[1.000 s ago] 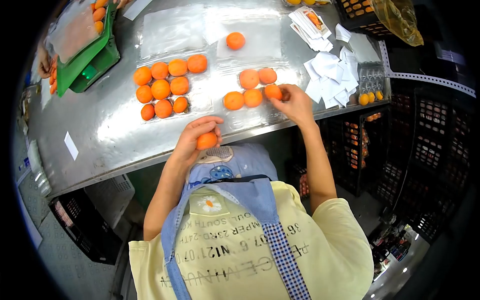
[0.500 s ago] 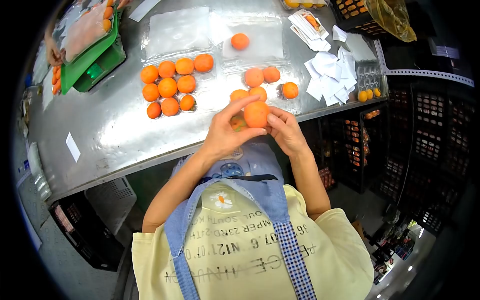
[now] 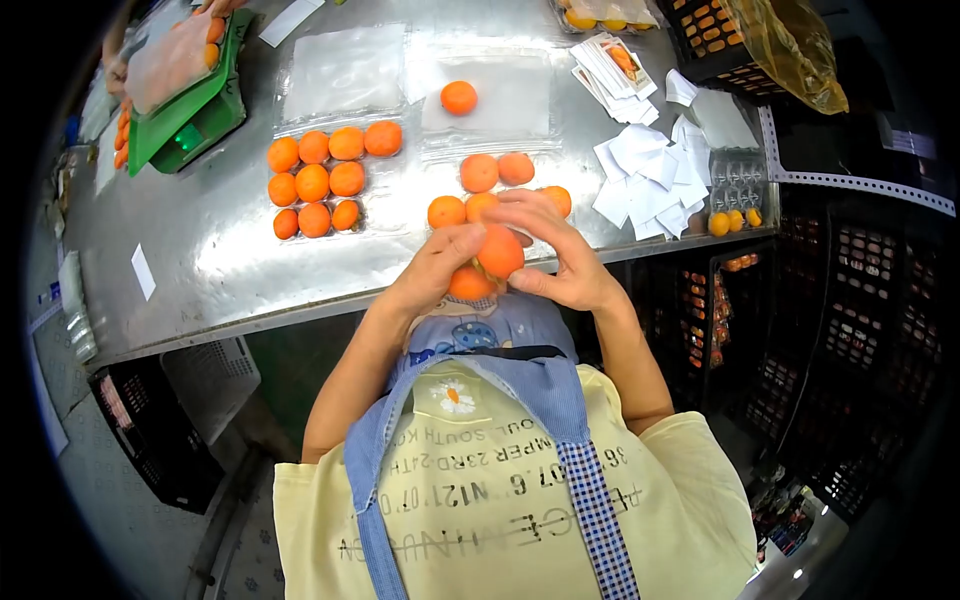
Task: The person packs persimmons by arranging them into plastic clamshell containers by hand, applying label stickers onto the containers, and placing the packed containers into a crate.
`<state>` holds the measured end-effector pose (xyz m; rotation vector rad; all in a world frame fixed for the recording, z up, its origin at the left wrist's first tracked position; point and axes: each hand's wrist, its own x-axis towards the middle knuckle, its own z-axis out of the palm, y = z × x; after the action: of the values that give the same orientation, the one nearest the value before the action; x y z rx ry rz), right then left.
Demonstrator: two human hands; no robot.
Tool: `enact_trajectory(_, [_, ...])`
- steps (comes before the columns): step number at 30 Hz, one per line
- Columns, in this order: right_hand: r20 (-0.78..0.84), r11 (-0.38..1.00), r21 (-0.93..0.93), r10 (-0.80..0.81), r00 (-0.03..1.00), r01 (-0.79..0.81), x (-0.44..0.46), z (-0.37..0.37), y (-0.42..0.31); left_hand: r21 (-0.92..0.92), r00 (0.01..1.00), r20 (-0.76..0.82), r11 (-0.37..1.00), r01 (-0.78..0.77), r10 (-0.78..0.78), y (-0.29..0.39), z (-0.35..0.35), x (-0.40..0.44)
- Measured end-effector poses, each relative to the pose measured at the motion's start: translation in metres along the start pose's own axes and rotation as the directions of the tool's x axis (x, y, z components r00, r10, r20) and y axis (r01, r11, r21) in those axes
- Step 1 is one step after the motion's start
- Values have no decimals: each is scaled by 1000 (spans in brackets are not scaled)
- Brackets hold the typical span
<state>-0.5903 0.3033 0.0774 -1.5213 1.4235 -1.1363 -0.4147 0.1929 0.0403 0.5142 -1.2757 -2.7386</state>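
Note:
Two oranges are at my hands, just in front of the table's near edge. The upper orange (image 3: 501, 251) sits between both hands, and the lower orange (image 3: 470, 283) rests beneath it against my left palm. My left hand (image 3: 428, 268) is curled around the pair, its thumb side touching the upper one. My right hand (image 3: 565, 258) arches over the upper orange, thumb at its lower right side and fingers bent above it. Just beyond, several oranges (image 3: 479, 173) sit in a clear plastic tray, partly hidden by my right fingers. A lone orange (image 3: 459, 98) lies on the tray's lid.
A clear tray of oranges (image 3: 313, 182) stands left on the metal table (image 3: 205, 260). White paper slips (image 3: 655, 175) and printed cards (image 3: 615, 78) lie right. At far left, another person's hand (image 3: 218, 6) is by a green scale (image 3: 190, 125). Black crates (image 3: 865, 250) stand right.
The view has shifted slightly. My right fingers have lifted and spread over the upper orange, which now lies lower between my hands. The lower orange shows more plainly.

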Motion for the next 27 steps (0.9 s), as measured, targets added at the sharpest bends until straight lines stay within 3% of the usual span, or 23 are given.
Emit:
enact_trajectory(4, [25,976,187,106,994,-109,-1,-13,0,-97,999,-12,994,45,-46,0,11,5])
enact_trajectory(7, [-66,991,-98,-99,993,92,5,-22,3,-77,987,-118,990,-118,109,-8,21,12])
enact_trajectory(13, [-96,945,-306,-149,984,113,9,-26,-3,-114,990,-45,984,-135,131,-14,13,17])
enact_trajectory(19, [50,976,-168,-133,990,140,14,-28,4,-347,999,-11,937,-33,31,-21,9,13])
enact_trajectory(22, [76,974,-190,-110,991,123,14,-28,11,-356,989,-143,934,-21,-32,-16,19,12])
enact_trajectory(27, [41,944,-293,-146,988,151,16,-29,11,-308,984,-173,951,-22,-33,-19,9,12])
